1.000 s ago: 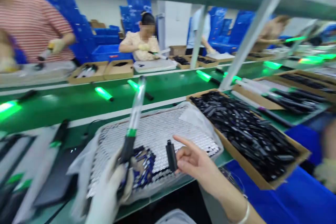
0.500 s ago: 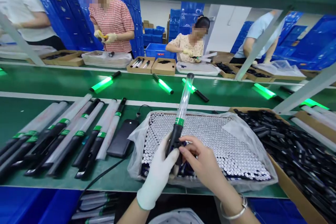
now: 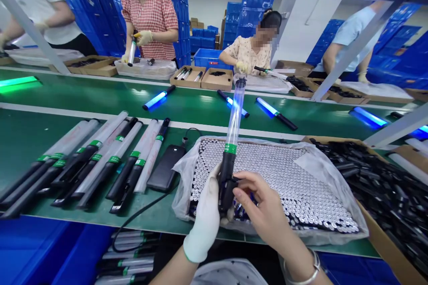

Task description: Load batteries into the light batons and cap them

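A clear baton with a black handle and green band [image 3: 230, 148] stands tilted upright in front of me. My left hand [image 3: 205, 213], in a white glove, is wrapped round its black handle. My bare right hand [image 3: 262, 207] has thumb and fingers pinched at a small black part on the right side of the handle. Behind and below both hands lies a plastic-lined tray of upright batteries [image 3: 277, 169]. Several similar batons [image 3: 115, 159] lie side by side on the green bench to the left.
A black power bank [image 3: 166, 167] with a cable lies left of the tray. On the right is a cardboard box of black parts [image 3: 384, 182]. Lit blue batons [image 3: 267, 107] lie on the green belt [image 3: 200, 111]. Beyond it, people work at trays; a slanted metal post [image 3: 354, 53] stands right.
The lit batons on the belt have turned from green to blue, except one at far left. The view has shifted slightly. My left thumb has moved up along the handle.
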{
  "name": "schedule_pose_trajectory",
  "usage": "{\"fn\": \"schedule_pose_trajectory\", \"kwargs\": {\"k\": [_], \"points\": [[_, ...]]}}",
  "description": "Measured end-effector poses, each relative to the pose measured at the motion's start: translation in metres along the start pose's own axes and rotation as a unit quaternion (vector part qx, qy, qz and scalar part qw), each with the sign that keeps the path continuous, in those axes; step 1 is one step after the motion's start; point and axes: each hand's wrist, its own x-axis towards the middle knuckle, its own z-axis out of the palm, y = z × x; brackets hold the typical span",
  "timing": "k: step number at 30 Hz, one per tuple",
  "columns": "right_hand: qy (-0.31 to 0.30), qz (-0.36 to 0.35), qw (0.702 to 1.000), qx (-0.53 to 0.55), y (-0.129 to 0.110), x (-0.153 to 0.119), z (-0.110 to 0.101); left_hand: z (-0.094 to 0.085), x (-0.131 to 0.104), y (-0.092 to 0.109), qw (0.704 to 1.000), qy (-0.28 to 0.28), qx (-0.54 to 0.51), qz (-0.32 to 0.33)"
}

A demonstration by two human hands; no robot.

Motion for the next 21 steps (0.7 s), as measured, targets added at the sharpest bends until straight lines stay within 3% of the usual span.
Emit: {"fn": "schedule_pose_trajectory", "kwargs": {"k": [6, 10, 14, 18, 21], "points": [[0.033, -0.089, 0.995, -0.041, -0.002, -0.004, 0.006, 0.000, 0.000, 0.001, 1.000, 0.026, -0.010, 0.015], [0.075, -0.113, 0.987, -0.080, -0.002, -0.008, 0.010, 0.000, 0.000, 0.001, 0.999, 0.027, -0.012, 0.022], [0.138, -0.035, 0.986, -0.089, 0.000, -0.008, 0.017, 0.002, -0.006, 0.006, 1.000, 0.006, -0.015, 0.003], [0.130, 0.054, 0.989, 0.050, 0.005, -0.013, 0.015, -0.004, -0.017, 0.022, 1.000, -0.009, 0.008, -0.011], [0.163, 0.116, 0.971, 0.133, 0.017, -0.020, 0.004, -0.024, -0.007, 0.049, 0.998, 0.019, 0.063, -0.016]]}}
